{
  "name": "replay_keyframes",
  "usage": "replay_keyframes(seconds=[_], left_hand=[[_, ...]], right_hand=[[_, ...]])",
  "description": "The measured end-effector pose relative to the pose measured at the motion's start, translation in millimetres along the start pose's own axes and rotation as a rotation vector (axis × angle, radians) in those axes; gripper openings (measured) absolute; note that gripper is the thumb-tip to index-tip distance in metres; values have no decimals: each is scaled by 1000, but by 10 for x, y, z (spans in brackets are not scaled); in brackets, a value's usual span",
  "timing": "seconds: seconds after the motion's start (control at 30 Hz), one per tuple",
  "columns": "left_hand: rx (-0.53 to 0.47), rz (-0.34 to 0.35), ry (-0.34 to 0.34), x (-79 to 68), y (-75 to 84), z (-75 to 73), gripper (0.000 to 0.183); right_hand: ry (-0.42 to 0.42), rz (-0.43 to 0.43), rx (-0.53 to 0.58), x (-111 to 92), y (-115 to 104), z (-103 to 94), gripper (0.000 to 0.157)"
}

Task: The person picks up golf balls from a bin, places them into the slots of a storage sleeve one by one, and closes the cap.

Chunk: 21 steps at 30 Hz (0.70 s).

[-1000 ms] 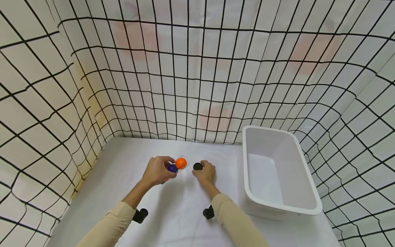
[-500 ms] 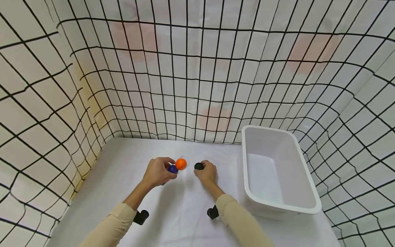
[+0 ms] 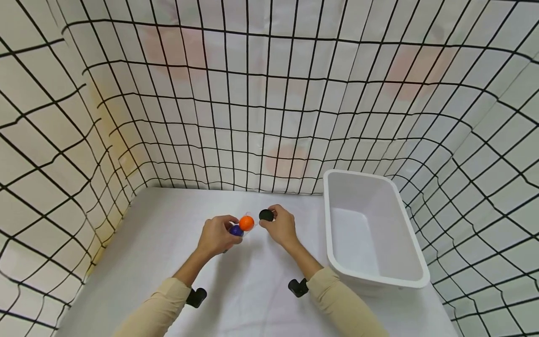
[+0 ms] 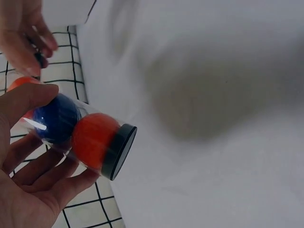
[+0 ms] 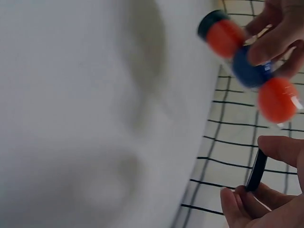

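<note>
My left hand (image 3: 214,236) grips a clear tube (image 4: 85,109) round its middle. Inside it sit, in a row, an orange ball (image 3: 246,223), a blue ball (image 3: 236,230) and another orange ball (image 4: 94,140). A dark cap (image 4: 118,152) covers the tube's lower end; the other end, toward my right hand, shows no cap. In my right hand (image 3: 283,227), a round black cap (image 3: 266,215) is pinched on edge between thumb and fingers (image 5: 280,149). It is held just beside the uncapped end, apart from the tube.
A white plastic tub (image 3: 329,224) stands on the right of the white-covered table (image 3: 177,210). Black wire grid (image 3: 269,35) walls the back and both sides. Black devices hang at my left wrist (image 3: 196,297) and right wrist (image 3: 298,288).
My right hand has lifted the black cap up and toward the tube's uncapped end. The left hand has stayed almost still with the tube. The head view has shifted slightly.
</note>
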<state>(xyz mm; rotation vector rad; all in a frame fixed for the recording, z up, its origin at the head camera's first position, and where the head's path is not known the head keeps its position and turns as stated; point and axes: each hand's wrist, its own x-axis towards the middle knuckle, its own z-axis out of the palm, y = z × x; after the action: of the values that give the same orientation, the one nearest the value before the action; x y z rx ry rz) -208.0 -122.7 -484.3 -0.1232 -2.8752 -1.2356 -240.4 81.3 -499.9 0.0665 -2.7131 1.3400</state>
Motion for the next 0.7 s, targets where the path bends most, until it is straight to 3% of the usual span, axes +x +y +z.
replay_keyframes(seconds=[0.3,0.7], left_hand=[[13,-7,-4,28,11,41,45],[14,6,-5,-6,74,30,44]], right_hand=[[-113,-30,-78,-110,-310,-333,45],[-226,-66,-142,-117,-384,-442,38]])
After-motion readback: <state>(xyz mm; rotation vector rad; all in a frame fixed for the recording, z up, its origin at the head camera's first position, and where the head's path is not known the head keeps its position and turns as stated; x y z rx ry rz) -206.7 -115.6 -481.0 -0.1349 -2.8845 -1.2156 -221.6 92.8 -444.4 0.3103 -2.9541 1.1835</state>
